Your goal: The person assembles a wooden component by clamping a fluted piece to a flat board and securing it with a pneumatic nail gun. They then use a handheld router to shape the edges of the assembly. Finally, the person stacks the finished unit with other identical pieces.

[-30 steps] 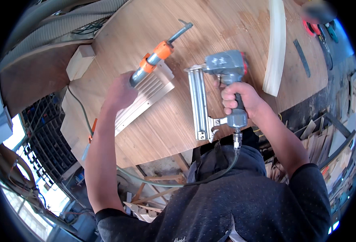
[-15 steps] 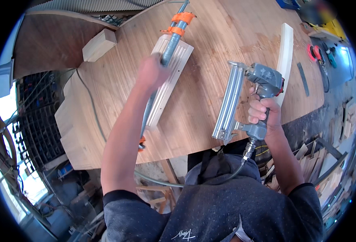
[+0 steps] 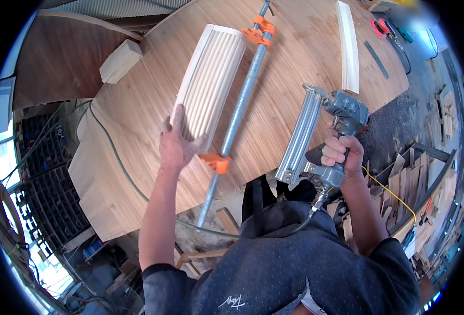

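My left hand (image 3: 178, 148) grips the near end of a pale fluted wooden piece (image 3: 211, 79), its fingers along the left edge and near corner. The piece lies tilted on a wood-grained tabletop (image 3: 279, 121). Just right of it rests a pipe clamp (image 3: 243, 102) with a grey-blue pipe and orange jaws, its near end sticking out past the table's edge. In my right hand (image 3: 343, 155) is a pneumatic nail gun (image 3: 347, 110), held by its handle with the fingers wrapped around. Its long silver magazine points up and away, above the table's near edge.
A curved pale wood strip (image 3: 348, 47), a dark flat bar (image 3: 376, 59) and a red-handled tool (image 3: 381, 29) lie at the right. A wooden block (image 3: 120, 61) sits far left. A green air hose (image 3: 113, 149) crosses the table's left side. Wood offcuts (image 3: 400, 184) fill a rack at right.
My left hand has let go of the pipe clamp and taken hold of the fluted piece. The clamp now lies to the right of the piece, which has turned its fluted face into view.
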`<act>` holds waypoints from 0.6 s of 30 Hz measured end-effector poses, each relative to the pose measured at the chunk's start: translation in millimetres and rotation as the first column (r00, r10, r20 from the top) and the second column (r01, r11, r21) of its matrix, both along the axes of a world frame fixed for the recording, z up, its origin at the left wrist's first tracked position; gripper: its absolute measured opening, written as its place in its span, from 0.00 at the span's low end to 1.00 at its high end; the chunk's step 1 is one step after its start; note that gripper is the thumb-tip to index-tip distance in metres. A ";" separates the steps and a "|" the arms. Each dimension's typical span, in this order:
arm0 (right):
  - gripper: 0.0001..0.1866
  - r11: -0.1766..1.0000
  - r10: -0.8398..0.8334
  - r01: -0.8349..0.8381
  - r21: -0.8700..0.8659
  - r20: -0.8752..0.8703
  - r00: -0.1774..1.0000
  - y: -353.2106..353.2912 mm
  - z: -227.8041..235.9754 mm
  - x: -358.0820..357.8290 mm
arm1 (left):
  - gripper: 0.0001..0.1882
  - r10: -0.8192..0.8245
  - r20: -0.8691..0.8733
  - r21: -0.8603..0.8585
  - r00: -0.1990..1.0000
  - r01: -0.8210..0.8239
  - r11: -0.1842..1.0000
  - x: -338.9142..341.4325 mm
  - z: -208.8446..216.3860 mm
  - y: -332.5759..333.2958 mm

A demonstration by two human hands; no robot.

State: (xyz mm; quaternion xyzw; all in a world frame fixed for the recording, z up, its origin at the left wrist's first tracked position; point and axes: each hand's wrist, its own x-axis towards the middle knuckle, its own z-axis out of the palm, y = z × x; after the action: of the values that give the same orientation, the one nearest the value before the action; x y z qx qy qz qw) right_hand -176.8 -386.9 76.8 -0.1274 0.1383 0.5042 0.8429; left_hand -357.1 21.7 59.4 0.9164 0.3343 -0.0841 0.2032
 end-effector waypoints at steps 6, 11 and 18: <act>0.25 0.997 -0.024 0.025 -0.074 0.022 0.999 -50.7 -4.9 -31.4 | 0.65 0.107 0.131 -0.195 0.986 -0.080 0.978 2.4 -11.3 5.5; 0.25 0.992 -0.101 0.102 -0.072 0.018 0.995 -103.5 -9.6 -53.9 | 0.63 0.220 0.280 -0.307 0.935 -0.130 0.943 2.1 -24.0 -33.1; 0.27 0.977 -0.161 0.154 0.145 0.042 0.986 -130.1 0.0 -60.2 | 0.65 0.485 0.071 -0.490 0.872 -0.393 0.778 21.5 0.1 -117.5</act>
State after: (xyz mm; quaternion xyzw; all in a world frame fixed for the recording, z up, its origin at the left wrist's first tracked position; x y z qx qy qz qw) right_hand -237.0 -517.1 76.9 -0.0694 0.0893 0.4407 0.8905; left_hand -335.7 -95.8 59.5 0.7414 0.4882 -0.0215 0.4599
